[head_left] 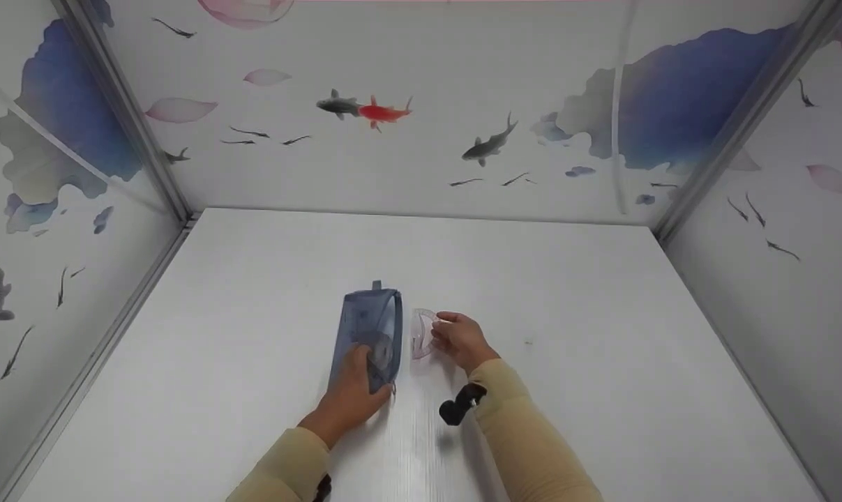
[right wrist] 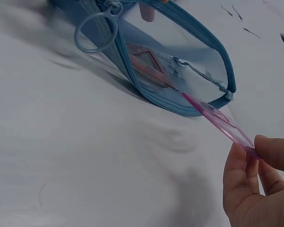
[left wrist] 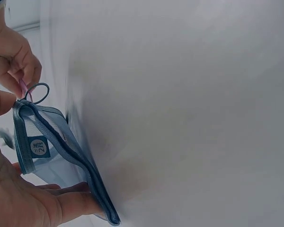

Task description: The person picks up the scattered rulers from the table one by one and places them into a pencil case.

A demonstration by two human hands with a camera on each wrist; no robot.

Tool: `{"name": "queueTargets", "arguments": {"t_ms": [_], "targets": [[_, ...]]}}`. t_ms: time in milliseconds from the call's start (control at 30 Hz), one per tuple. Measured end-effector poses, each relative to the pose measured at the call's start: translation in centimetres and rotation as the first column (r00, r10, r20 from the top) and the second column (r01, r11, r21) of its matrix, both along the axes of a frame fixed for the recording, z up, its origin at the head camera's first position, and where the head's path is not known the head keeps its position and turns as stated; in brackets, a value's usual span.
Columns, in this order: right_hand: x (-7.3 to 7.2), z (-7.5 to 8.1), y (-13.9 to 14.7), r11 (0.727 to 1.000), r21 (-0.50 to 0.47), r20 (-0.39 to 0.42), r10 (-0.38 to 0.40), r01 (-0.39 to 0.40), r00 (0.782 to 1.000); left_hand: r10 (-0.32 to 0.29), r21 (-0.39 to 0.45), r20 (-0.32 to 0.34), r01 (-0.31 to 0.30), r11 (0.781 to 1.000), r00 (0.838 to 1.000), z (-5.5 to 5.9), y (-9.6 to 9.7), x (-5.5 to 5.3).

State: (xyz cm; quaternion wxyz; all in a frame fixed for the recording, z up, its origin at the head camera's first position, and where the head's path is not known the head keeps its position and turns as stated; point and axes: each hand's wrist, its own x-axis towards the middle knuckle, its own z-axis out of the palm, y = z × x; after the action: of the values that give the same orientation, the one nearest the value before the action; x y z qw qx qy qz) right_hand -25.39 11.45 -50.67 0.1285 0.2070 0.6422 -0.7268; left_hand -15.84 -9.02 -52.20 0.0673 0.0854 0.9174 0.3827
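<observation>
My left hand (head_left: 351,401) grips a blue see-through mesh pencil case (head_left: 356,314) from the near end, thumb on top. In the right wrist view, the unzipped mouth of the pencil case (right wrist: 184,108) gapes open, with a pinkish set square (right wrist: 149,66) inside. A ring-shaped zip pull (right wrist: 77,38) hangs at one end of the zip. Between thumb and fingers, my right hand (head_left: 462,341) pinches a clear pink protractor (right wrist: 222,125) by its edge. The protractor's far end overlaps the mouth's rim in that view. My right hand (left wrist: 19,54) also shows beyond the case in the left wrist view.
Both hands work over a white table (head_left: 267,265). Printed panels with fish and petals enclose it at the back (head_left: 407,167), left (head_left: 16,279) and right (head_left: 776,293). A small speck (head_left: 529,341) lies right of the right hand.
</observation>
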Motion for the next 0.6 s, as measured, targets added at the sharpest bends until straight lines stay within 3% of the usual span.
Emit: {"name": "queueTargets", "arguments": {"t_ms": [600], "targets": [[0.2, -0.1, -4.0, 0.998, 0.008, -0.02, 0.063, -0.063, 0.998, -0.007, 0.012, -0.046, 0.008, 1.0, 0.999, -0.4, -0.1, -0.1]]}}
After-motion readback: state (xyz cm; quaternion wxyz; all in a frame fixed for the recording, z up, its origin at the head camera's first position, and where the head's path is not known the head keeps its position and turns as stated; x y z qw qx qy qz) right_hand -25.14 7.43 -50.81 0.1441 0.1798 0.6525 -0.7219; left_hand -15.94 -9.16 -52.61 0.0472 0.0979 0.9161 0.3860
